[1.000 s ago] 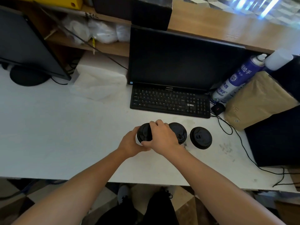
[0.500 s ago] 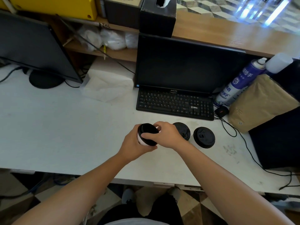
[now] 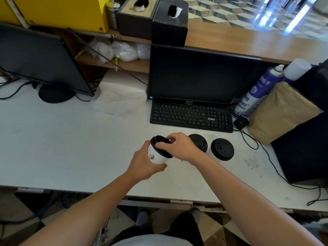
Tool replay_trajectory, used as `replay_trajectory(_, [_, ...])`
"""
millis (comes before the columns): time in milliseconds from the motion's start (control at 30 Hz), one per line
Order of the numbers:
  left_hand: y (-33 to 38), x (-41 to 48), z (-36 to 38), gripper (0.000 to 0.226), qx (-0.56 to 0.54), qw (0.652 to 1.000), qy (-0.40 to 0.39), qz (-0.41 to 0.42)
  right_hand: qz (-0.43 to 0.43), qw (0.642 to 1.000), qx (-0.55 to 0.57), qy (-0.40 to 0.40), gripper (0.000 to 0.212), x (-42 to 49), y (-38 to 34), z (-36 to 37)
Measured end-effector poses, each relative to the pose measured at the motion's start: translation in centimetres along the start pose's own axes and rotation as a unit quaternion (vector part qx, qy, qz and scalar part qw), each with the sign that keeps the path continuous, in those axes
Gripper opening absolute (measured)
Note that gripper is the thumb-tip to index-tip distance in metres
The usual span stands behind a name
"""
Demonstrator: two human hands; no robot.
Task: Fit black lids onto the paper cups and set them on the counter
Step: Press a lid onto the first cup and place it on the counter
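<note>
**Lid on tilted cup, both hands gripping above counter**

White counter (image 3: 53,139) spans the view, front edge near the person. Two dark monitors at the back: one (image 3: 200,75) at centre with a black keyboard (image 3: 190,115) just in front, another (image 3: 39,61) at far left. Brown paper bag (image 3: 282,112) leans at right, blue spray can (image 3: 255,93) tilted beside it. White napkin stack (image 3: 120,96) sits between the monitors. Two tissue boxes (image 3: 168,22) on the wooden shelf above.

Left hand (image 3: 143,164) wrapped around the body of a white paper cup (image 3: 156,155), fingers closed under and around it; cup tilted, top leaning left and away, held over the counter in front of the keyboard. Cannot tell if its base touches the surface. Right hand (image 3: 179,146) closed over the black lid (image 3: 160,144) on the cup's rim, fingertips pinching the lid edge.

Two more lidded cups stand on the counter just right of the hands: one (image 3: 199,141) partly hidden behind the right hand, the other (image 3: 221,149) beside it, apart from the hand. Black mouse (image 3: 240,122) near the keyboard's right end.
</note>
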State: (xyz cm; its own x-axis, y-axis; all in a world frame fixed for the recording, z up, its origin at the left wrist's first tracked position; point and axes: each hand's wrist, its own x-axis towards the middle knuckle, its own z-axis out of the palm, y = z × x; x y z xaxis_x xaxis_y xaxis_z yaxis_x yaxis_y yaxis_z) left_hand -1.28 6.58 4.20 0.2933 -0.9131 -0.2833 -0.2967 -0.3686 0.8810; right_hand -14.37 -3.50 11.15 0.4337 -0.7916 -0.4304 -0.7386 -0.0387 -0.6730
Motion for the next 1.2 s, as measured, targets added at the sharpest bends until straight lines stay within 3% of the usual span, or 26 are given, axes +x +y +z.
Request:
replay_trajectory(400, [1.2,-0.2,-0.5,0.071,-0.040,0.997,0.013,0.061,-0.147,0.988,-0.036,0.016,0.037,-1.0,-1.1,-1.8])
replay_trajectory(700, [2.0,-1.2,-0.1,0.075,-0.041,0.990,0.045,0.129,-0.267,0.959,-0.085,-0.048,0.054,-2.3,-1.5,-4.3])
replay_trajectory(833, [2.1,-1.3,0.5,0.081,-0.031,0.982,0.134,0.128,-0.244,0.964,-0.103,0.004,0.070,-3.0,-1.6,-3.1])
replay_trajectory(933, [2.2,-1.0,0.7,0.082,-0.013,0.975,0.180,0.133,-0.208,0.972,-0.073,0.087,0.063,-3.8,-2.2,-1.2])
replay_trajectory(1033, [2.5,-1.0,0.6,0.083,-0.001,0.974,0.179,0.137,-0.163,0.980,-0.049,0.106,0.055,-4.1,-3.0,-0.3])
replay_trajectory(1200, [2.6,-1.1,0.4,0.084,-0.028,0.977,0.163,0.138,-0.153,0.984,-0.035,0.084,0.059,-4.4,-3.4,-0.3])
